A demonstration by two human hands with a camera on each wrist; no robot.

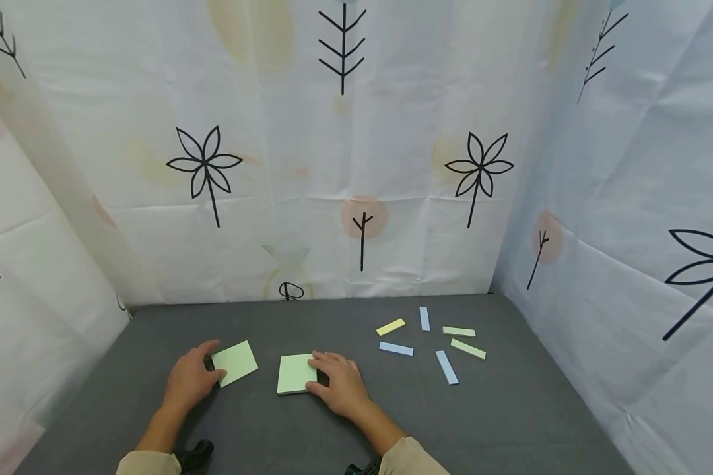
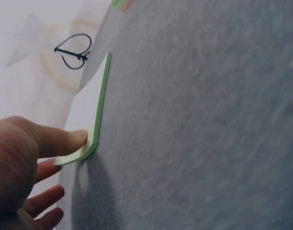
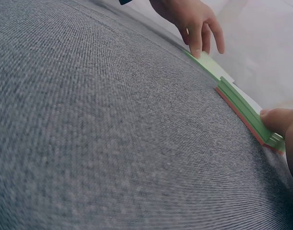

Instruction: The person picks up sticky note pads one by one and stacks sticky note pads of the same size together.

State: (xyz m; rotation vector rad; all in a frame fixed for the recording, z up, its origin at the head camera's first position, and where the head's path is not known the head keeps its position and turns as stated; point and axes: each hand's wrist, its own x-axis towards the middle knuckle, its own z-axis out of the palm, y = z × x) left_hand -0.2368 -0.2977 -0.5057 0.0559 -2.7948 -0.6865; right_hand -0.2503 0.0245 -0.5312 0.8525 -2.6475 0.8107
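Observation:
A light green sticky note pad point(image 1: 235, 363) is pinched at its left edge between the thumb and fingers of my left hand point(image 1: 191, 377). In the left wrist view, the held corner of that pad point(image 2: 91, 103) bends under the thumb. To its right lies a square stack of sticky note pads point(image 1: 295, 374), pale green on top. My right hand point(image 1: 339, 384) grips the stack's right edge, thumb on the near side and fingers on the far side. The right wrist view shows a thin reddish layer at the bottom of the stack point(image 3: 244, 108), below green ones.
Several narrow paper strips lie scattered to the right on the grey tabletop point(image 1: 511, 422): a yellow strip point(image 1: 390, 327), blue ones such as this blue strip point(image 1: 447, 367), and pale green ones such as this green strip point(image 1: 468, 349). Printed white curtains point(image 1: 392, 152) enclose the back and sides.

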